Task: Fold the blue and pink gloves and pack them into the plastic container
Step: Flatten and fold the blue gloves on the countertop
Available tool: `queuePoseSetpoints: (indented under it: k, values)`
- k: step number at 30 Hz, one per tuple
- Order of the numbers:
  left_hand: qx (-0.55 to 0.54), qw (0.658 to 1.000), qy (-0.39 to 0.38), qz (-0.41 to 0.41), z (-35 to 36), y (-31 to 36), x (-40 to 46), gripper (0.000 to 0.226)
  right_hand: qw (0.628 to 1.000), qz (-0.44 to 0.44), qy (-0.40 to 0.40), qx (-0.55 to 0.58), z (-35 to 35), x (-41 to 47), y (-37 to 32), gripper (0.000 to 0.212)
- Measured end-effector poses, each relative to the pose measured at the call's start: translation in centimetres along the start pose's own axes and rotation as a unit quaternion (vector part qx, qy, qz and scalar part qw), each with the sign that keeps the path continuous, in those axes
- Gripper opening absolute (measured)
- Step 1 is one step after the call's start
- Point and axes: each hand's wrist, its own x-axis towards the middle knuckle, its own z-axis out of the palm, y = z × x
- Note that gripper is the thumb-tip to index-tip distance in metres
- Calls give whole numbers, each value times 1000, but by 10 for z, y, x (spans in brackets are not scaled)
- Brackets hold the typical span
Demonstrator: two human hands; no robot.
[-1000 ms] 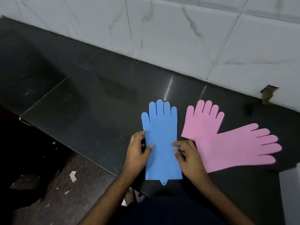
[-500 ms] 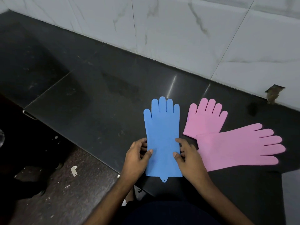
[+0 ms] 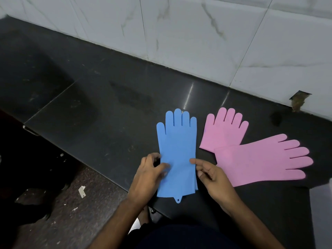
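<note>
Both hands have been drawn slightly nearer along the blue glove's (image 3: 177, 151) cuff since a second ago, while the glove has stayed flat, fingers pointing toward the tiled wall (image 3: 197, 33). The left hand (image 3: 148, 178) is laid at the left edge of the cuff, thumb pressed on top and fingers loosely curled at the edge; whether the edge is actually pinched cannot be told. The right hand (image 3: 213, 178) is set at the right edge, its index finger touching the blue surface, the other fingers curled and apart from it. A second layer can be made out at the cuff's lower right, so a pair may be stacked there, though this is not certain. Two pink gloves (image 3: 258, 159) are spread just beside it on the dark table (image 3: 107, 105), one overlapping the other, untouched. A pale object at the right border (image 3: 321, 203) may be the plastic container, but too little is shown. Folding is judged about to begin: nothing is yet folded or packed, and the grip seems placed for turning the cuff over.
</note>
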Motion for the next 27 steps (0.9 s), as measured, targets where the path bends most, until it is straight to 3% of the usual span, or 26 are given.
queuePoseSetpoints:
  k: [5, 8, 12, 17, 23, 27]
  values:
    - [31, 997, 6, 65, 2, -6, -1, 21, 976, -120, 55, -170, 7, -1, 13, 56]
    - [-81, 996, -1, 46, 1, -10, 5, 22, 944, -175, 99, -262, 5, 9, 16, 47]
    - [-228, 973, -12, -22, -4, -20, 9, 36, 931, -215, 114, -270, 0, 18, 10, 35]
    - [-246, 963, -94, -55, -14, -23, 10, 72, 881, -298, 97, -354, -1, 20, 3, 32]
    - [-205, 973, -96, 39, -12, -19, -3, 59, 849, -344, 150, -372, 5, 10, 3, 27]
    - [-199, 975, -66, 70, 0, -15, -19, 58, 868, -323, 177, -333, 5, 9, 2, 19]
